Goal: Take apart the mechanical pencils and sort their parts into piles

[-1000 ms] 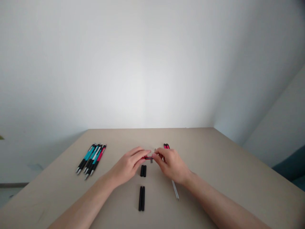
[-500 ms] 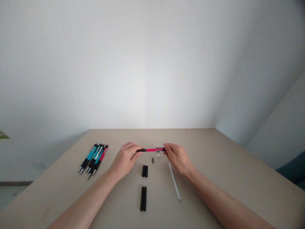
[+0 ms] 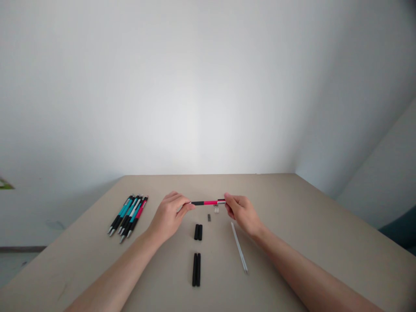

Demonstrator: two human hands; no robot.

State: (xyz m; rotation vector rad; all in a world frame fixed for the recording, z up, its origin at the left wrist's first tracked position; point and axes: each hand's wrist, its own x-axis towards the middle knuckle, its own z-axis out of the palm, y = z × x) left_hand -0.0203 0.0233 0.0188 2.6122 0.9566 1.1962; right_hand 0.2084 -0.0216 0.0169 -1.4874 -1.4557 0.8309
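A pink and black pen is held level above the table between my hands. My left hand pinches its black-grip end at the left. The clip end at the right is between the fingers of my right hand. Under the pen lie small whitish pieces and a small dark grey piece. Nearer to me are short black tubes and, below them, longer black tubes. Thin white refills lie beside my right forearm.
On the left of the beige table, several assembled pens in blue, white and pink with black grips lie in a bunch. A wall stands behind the table's far edge. Something dark teal is at the right edge.
The pen has turned about its length, so its clip shows differently. My left fingers have shifted slightly left, towards the pen's tip, and more of the black grip shows.
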